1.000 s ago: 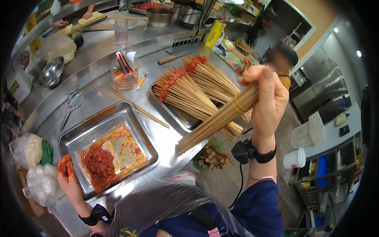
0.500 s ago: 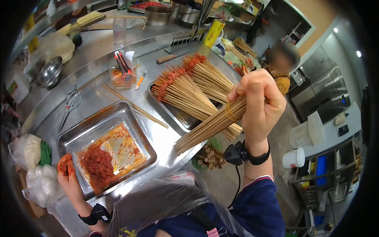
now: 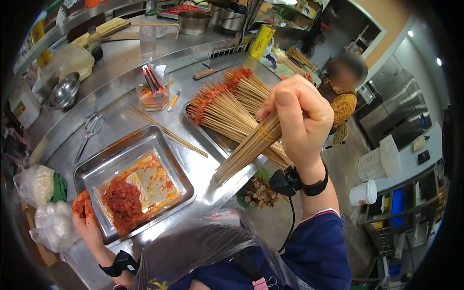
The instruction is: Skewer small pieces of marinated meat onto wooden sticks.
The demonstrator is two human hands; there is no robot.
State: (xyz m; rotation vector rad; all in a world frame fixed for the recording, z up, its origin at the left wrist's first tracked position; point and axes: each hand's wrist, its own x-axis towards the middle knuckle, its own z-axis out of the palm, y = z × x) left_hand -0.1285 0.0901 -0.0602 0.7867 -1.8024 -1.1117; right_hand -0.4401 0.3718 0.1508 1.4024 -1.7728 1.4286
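Skewer bundle (image 3: pixel 247 149) clenched in R hand (image 3: pixel 300 121), well apart fr. L hand (image 3: pixel 87 217) beside meat tray (image 3: pixel 114 166), L grip unclear.

No words, brands or numbers can be read with certainty. The upright yellow box (image 3: pixel 262 41) at the far side of the worktop (image 3: pixel 191 65) carries red lettering running along its length, too blurred to make out. At the left, a white panel (image 3: pixel 23 104) bears a green and orange print, its details unclear. The white bucket (image 3: pixel 362 193) on the right has a small reddish mark low on its side, also illegible. The black device (image 3: pixel 126 263) on the left wrist shows small pale markings that are too tiny to read.
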